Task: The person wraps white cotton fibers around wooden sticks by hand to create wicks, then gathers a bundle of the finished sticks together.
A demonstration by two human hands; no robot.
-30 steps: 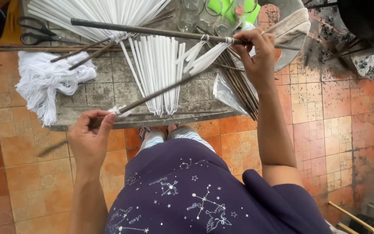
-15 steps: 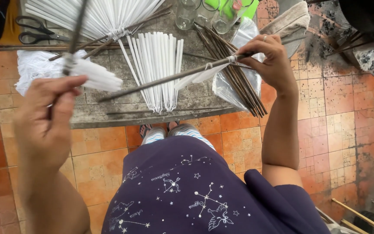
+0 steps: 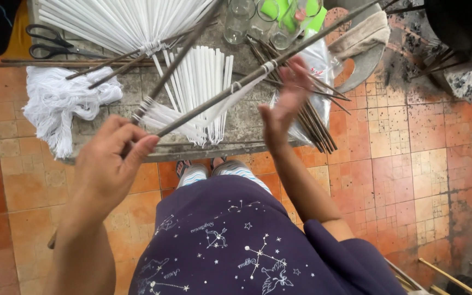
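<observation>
The left hand (image 3: 110,164) has dropped from its raised spot, and the right hand (image 3: 285,104) has let go, fingers now spread wide beside the long thin dark metal rods (image 3: 219,93). Black scissors (image 3: 50,42) lie at ten o'clock, a fluffy white thread bundle (image 3: 61,104) at nine, clear glass jars (image 3: 247,19) at twelve. The left hand pinches the two crossed rods' near ends; they run toward one o'clock, white plastic strips (image 3: 203,82) tied on.

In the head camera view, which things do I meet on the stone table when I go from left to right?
Black scissors → heap of white thread → row of white sticks → clear glass jars → bundle of dark sticks.
</observation>
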